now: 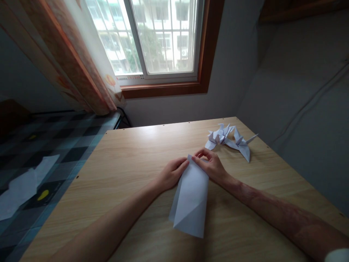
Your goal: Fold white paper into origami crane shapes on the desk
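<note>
A folded white sheet of paper lies on the wooden table, its long side running toward me. My left hand rests at its far left corner, fingers closed on the paper's edge. My right hand pinches the far top corner with curled fingers. Both hands meet at the paper's far end.
Several finished white paper cranes sit in a cluster at the table's far right. A bed with a checked cover and loose white sheets lies to the left. A window and curtain stand behind the table.
</note>
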The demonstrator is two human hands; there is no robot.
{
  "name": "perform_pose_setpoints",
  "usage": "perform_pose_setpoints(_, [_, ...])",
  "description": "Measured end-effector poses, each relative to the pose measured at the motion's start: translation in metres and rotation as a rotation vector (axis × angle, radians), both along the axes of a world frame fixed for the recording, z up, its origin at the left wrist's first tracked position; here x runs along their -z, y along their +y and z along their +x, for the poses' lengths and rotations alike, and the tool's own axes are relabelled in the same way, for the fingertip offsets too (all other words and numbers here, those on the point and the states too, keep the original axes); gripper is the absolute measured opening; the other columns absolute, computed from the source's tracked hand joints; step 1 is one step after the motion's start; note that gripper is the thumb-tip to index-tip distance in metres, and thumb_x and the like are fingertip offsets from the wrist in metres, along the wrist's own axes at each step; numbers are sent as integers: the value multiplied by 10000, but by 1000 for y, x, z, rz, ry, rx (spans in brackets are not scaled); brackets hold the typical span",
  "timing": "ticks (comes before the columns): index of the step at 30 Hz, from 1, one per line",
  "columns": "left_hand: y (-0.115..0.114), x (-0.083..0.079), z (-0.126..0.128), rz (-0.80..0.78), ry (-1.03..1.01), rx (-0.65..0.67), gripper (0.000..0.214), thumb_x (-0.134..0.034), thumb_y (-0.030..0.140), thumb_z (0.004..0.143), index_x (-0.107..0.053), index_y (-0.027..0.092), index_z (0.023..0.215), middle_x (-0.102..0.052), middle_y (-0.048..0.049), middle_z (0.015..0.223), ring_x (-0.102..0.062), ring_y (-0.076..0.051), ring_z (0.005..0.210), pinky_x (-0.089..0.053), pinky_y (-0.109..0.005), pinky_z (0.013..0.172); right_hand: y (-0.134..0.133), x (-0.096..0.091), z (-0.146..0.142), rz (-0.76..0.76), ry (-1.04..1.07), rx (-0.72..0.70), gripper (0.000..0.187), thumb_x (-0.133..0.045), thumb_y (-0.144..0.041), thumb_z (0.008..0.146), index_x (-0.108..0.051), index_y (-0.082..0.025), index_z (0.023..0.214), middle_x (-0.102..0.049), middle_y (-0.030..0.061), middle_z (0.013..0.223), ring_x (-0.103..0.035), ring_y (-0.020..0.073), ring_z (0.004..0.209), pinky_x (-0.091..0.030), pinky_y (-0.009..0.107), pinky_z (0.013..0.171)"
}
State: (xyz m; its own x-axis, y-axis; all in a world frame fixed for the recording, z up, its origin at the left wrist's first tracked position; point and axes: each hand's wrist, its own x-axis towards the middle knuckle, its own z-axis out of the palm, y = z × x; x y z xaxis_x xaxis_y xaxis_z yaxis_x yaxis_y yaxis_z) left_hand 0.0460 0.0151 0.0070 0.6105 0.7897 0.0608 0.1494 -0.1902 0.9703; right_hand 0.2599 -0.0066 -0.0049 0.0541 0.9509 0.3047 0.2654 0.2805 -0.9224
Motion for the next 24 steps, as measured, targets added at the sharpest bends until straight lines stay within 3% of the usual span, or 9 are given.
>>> perform_pose_setpoints(5, [-1,1,0,-15,9,-2,546,-556,610,1054,-782,119,1136,-750,-74,971,-604,-206,856,-503,-272,737,0,1,0,1,22,-1,303,-790,-533,916,-732,-242,857,-764,65,894,-709,260,892,-580,360,770])
perform_pose_setpoints(9, [-2,-1,1,-29,-6,17,533,-556,598,1059,-779,119,1131,-749,-69,980,-601,-196,844,-492,-267,738,0,-1,-1,27,22,-12,307,-791,-522,926,-709,-239,837,-764,65,916,-707,258,917,-574,381,843])
perform_pose_setpoints(14, [-3,-4,1,-23,18,15,531,-568,620,1042,-745,123,981,-675,-35,846,-533,-166,754,-437,-251,661,-1,1,-1,74,28,-19,281,-792,-478,940,-687,-242,827,-744,49,905,-696,245,911,-557,387,885])
perform_pose_setpoints(20, [-3,-4,0,-29,-1,-40,574,-557,670,1033,-727,124,986,-631,-21,785,-508,-154,710,-405,-246,617,4,9,0,24,131,26,351,-850,-512,869,-667,-247,1009,-743,50,948,-690,232,855,-565,346,765])
perform_pose_setpoints(24, [-1,-2,2,-77,-114,-142,541,-611,671,1005,-709,139,1013,-668,-23,820,-527,-150,695,-423,-242,612,6,10,1,-104,250,-7,438,-832,-581,861,-655,-251,1087,-726,30,900,-664,214,736,-507,301,596])
